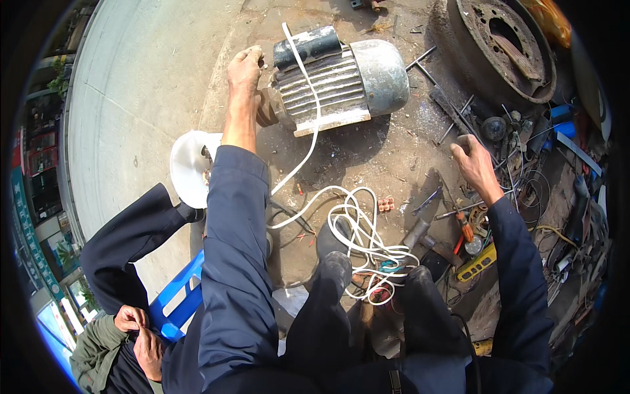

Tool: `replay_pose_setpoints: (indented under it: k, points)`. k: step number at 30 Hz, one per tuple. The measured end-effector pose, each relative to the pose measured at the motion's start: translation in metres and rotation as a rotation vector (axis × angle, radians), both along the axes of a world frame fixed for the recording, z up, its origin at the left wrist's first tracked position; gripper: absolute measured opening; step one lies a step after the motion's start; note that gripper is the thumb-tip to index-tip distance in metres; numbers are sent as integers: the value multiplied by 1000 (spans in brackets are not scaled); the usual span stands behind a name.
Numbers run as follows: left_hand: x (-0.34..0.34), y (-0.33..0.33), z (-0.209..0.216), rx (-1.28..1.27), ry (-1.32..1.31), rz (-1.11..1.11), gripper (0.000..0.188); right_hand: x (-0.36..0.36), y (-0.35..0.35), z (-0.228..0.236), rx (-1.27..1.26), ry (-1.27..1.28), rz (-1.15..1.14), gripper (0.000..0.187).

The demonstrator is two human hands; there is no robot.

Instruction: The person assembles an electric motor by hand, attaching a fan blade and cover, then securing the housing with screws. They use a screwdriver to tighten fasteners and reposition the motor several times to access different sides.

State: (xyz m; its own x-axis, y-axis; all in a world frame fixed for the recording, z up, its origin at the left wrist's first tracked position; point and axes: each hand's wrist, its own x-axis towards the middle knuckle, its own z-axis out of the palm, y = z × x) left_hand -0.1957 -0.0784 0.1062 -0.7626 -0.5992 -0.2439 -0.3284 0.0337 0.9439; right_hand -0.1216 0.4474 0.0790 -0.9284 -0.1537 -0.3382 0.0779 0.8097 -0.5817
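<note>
A grey finned electric motor [328, 88] lies on its side on the ground, with a black box [307, 48] on top and a white cable [317, 125] draped across it. Beside the motor's left end, next to a brown pulley-like part [266, 108], my left hand [244, 69] is closed; what its fingers hold, if anything, is hidden. Over scattered tools to the right of the motor is my right hand [477, 165], with its fingers loosely bent and the thumb apart. Near its fingertips lies a dark long-handled tool [449, 108]. I see nothing held in that hand.
White cable coils [367, 243] lie between my feet, beside a hammer [420, 236] and an orange-handled screwdriver [464, 226]. A rusty wheel rim [453, 49] stands at the far right. At left are a white bowl-shaped object [189, 167], a blue stool [174, 295] and another person's hands [141, 338].
</note>
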Motion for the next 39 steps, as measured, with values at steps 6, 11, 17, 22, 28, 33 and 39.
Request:
replay_pose_setpoints:
  k: [6,11,17,22,28,33,39]
  points:
    - [-42,-18,-47,313,-245,-182,57,-146,-154,19,-431,-107,-107,85]
    - [-53,-7,-45,223,-353,-368,62,-179,-202,1,-735,-490,-231,71]
    - [-45,-9,-48,268,-255,-383,64,-197,-203,-29,-1063,-768,-378,55]
    - [-46,-9,-52,312,-255,-460,62,-196,-199,-42,-1089,-773,-507,40]
    - [-29,0,-43,367,-146,-405,64,-198,-194,-53,-1097,-679,-504,40]
    - [-19,0,-39,319,-167,-338,56,-191,-187,-50,-1126,-666,-368,41]
    - [22,14,-41,162,-14,-267,49,-149,-175,-32,-1209,-626,-380,45]
